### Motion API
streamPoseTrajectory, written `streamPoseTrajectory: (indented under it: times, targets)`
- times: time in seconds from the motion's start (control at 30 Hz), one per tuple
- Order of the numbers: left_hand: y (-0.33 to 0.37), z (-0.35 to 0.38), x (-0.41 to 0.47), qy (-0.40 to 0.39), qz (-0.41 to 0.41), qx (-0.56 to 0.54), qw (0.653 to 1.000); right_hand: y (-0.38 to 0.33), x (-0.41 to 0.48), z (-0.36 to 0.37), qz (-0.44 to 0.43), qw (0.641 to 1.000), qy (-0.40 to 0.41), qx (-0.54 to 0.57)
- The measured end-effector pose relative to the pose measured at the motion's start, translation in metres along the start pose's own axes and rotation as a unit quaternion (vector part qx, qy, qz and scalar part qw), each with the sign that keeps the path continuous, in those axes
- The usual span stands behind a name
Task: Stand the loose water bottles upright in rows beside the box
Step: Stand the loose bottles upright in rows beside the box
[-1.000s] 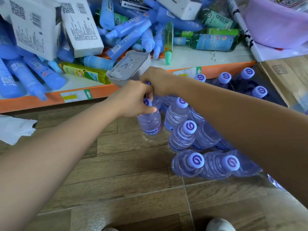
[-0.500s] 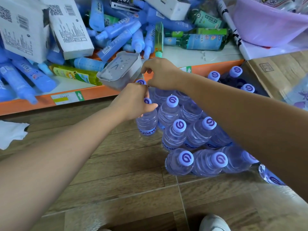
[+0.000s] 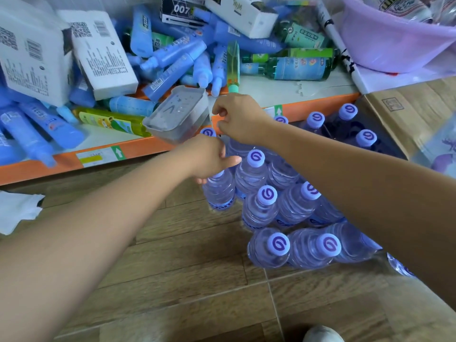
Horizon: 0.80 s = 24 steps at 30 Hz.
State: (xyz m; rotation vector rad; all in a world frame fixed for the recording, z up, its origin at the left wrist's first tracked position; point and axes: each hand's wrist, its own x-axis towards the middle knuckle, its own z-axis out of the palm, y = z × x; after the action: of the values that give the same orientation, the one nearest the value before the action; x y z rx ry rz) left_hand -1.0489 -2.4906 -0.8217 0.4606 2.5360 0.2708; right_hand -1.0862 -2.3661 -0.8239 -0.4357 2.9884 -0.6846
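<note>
Several clear water bottles with purple caps [image 3: 267, 195] stand upright in rows on the wooden floor, left of an open cardboard box [image 3: 404, 112]. More bottles [image 3: 348, 111] stand inside the box. My left hand [image 3: 209, 157] is shut around the neck of the leftmost bottle [image 3: 219, 193], hiding its cap. My right hand [image 3: 238, 118] hovers with curled fingers just above and right of the back-row bottle's cap [image 3: 208, 132], apart from it, with nothing visible in it. One bottle [image 3: 399, 266] lies partly hidden under my right forearm.
A low orange-edged shelf [image 3: 138, 150] behind the bottles is piled with blue tubes, white cartons and green bottles. A grey plastic tray [image 3: 177, 114] overhangs its edge beside my hands. A purple basin [image 3: 394, 43] sits back right, white paper [image 3: 17, 209] far left, a shoe [image 3: 322, 334] below.
My right hand has lifted off the back-row bottle's cap and drawn up and to the right. My left hand keeps its hold on the leftmost bottle.
</note>
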Motion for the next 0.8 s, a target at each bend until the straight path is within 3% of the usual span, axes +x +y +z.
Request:
streamPoseTrajectory:
  times: [0.1,0.2,0.27,0.43,0.67,0.8]
  targets:
    - [0.005,-0.027,0.003,0.0,0.029,0.065,0.997,0.006,-0.009,-0.009,0.047,0.999,0.018,0.002]
    - [0.013,-0.042,0.003,0.134,0.063,0.112,0.983,0.014,-0.027,-0.023,0.079,0.995,-0.024,-0.056]
    - [0.024,-0.042,0.0,0.188,0.067,0.072,0.977,0.019,-0.045,-0.033,0.109,0.988,-0.058,-0.089]
    - [0.056,-0.025,0.0,0.129,0.073,0.058,0.987,0.047,-0.085,-0.054,0.17,0.965,-0.132,-0.148]
    - [0.1,0.009,0.023,0.1,0.036,0.107,0.989,0.108,-0.114,-0.05,0.114,0.977,-0.103,-0.145]
    - [0.126,0.017,0.012,0.114,-0.032,0.048,0.992,0.127,-0.124,-0.064,0.064,0.98,-0.134,-0.129]
